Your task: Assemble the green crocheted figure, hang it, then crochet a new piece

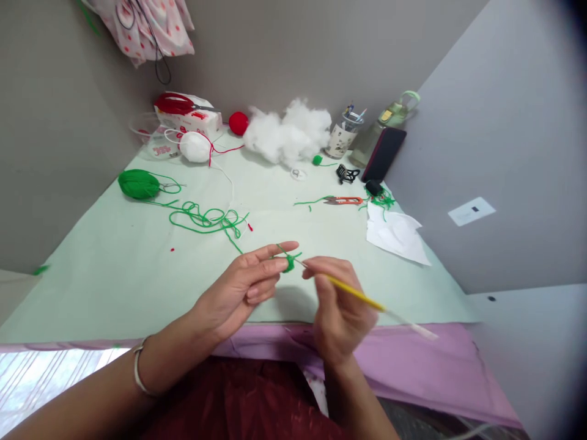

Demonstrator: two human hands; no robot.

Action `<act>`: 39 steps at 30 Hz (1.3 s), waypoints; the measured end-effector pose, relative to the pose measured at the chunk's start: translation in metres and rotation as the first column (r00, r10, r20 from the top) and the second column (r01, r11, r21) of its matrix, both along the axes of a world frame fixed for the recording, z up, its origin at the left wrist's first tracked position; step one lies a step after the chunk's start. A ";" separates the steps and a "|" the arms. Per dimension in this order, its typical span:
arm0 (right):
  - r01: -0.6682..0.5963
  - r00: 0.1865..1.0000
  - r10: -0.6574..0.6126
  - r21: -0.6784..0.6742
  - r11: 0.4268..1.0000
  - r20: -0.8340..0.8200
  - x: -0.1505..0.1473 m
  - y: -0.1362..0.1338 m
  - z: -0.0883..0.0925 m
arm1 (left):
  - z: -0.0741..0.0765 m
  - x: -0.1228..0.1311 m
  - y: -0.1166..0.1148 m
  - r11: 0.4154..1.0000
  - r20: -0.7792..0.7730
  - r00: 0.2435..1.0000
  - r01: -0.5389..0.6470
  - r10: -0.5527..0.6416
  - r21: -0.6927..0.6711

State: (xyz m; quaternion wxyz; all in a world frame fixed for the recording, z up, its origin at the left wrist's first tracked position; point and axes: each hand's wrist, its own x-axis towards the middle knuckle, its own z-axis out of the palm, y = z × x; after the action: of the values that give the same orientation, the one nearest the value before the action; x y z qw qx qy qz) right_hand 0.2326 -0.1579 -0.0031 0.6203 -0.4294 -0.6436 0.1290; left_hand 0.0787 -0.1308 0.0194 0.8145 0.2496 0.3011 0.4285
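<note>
My left hand (252, 275) pinches a small green crochet piece (288, 264) between thumb and fingers, with green yarn running over its raised index finger. My right hand (342, 305) grips a crochet hook (355, 292) with a yellow handle, its thin metal tip reaching to the green piece. Whether the tip is inside a stitch is too small to tell. From my left hand a green strand (233, 242) leads back to loose loops of yarn (206, 217) on the table. Farther left lies the green yarn ball (139, 184).
White stuffing (288, 131) sits at the back, beside a red yarn ball (238, 123) and a white yarn ball (195, 148). Orange thread snips (343, 200), a black claw clip (347, 174), a pen cup (343, 135), a phone (384, 154) and crumpled paper (395, 232) lie to the right.
</note>
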 end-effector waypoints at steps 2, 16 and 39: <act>-0.081 0.974 0.057 -0.100 0.992 -0.219 -0.001 0.003 0.003 | 0.001 -0.001 0.001 0.999 -0.006 1.000 -0.025 0.025 0.025; -0.341 0.865 0.229 -0.187 0.921 -0.447 -0.001 0.011 -0.009 | -0.001 -0.001 -0.002 0.981 -0.208 0.977 0.002 0.040 0.194; -0.386 0.767 0.194 -0.198 0.901 -0.612 -0.015 0.007 -0.011 | -0.009 0.005 -0.003 0.998 0.038 0.999 -0.013 0.011 0.057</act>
State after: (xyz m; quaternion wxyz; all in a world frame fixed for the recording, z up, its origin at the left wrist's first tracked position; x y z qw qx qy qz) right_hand 0.2175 -0.1509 -0.0141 0.6821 -0.3560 -0.4547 0.4486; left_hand 0.0835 -0.1337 0.0102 0.8100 0.2630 0.2746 0.4464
